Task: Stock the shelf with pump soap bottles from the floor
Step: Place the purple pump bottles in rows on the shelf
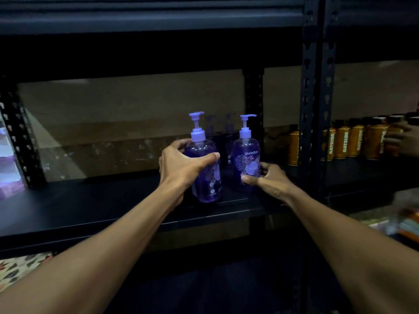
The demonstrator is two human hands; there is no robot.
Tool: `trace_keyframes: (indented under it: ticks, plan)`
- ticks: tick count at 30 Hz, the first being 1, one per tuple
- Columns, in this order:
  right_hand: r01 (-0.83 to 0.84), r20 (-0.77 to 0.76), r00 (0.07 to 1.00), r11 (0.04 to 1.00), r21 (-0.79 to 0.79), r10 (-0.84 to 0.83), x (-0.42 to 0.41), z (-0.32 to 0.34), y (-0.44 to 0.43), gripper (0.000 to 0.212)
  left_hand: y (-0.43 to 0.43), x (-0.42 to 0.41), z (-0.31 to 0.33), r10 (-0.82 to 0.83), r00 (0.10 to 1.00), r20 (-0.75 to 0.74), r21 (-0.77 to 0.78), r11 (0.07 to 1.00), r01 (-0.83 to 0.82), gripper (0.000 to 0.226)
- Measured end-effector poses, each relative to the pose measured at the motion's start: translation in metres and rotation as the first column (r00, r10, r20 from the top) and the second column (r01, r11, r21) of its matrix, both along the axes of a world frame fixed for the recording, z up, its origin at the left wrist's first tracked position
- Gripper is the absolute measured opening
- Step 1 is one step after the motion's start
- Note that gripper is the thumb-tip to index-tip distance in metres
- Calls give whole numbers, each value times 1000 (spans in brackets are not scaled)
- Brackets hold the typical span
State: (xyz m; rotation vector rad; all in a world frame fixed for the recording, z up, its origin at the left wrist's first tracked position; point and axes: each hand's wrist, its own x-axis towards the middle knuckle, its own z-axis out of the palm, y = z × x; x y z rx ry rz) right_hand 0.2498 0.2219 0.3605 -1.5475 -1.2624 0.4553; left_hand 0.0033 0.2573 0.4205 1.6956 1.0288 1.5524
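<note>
Spanning the view, a black metal rack carries a dark shelf, and on the neighbouring bay to the right stands a row of orange Oatside bottles, with another person's hand blurred at the edge beside them. Two purple pump soap bottles stand upright on the shelf near its front, just apart from each other: the left bottle and the right bottle, whose label reads "guardian". Two more pump bottles stand dim behind them. The left hand grips the left bottle, thumb across its front and fingers curled round its far side. The right hand holds the right bottle low down, thumb and fingers pinching its lower right side
</note>
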Motion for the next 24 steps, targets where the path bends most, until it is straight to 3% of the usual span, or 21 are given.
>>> trace_keyframes:
  ticks: [7,12,20,24]
  plan:
    - [-41,-10,999,999,-9,41,2,0,2,48,11,13,3,35,999,-2,-28,999,-35,80]
    - [-52,-14,999,999,-9,51,2,-1,3,55,24,29,1,44,999,-18,-76,996,-45,100]
    - [-62,-13,998,998,-2,62,5,-2,5,52,39,39,-9,28,995,-91,-49,998,-33,92]
    - [-44,3,999,999,-2,44,7,-3,6,60,36,37,-22,-21,994,-108,-18,1000,19,104]
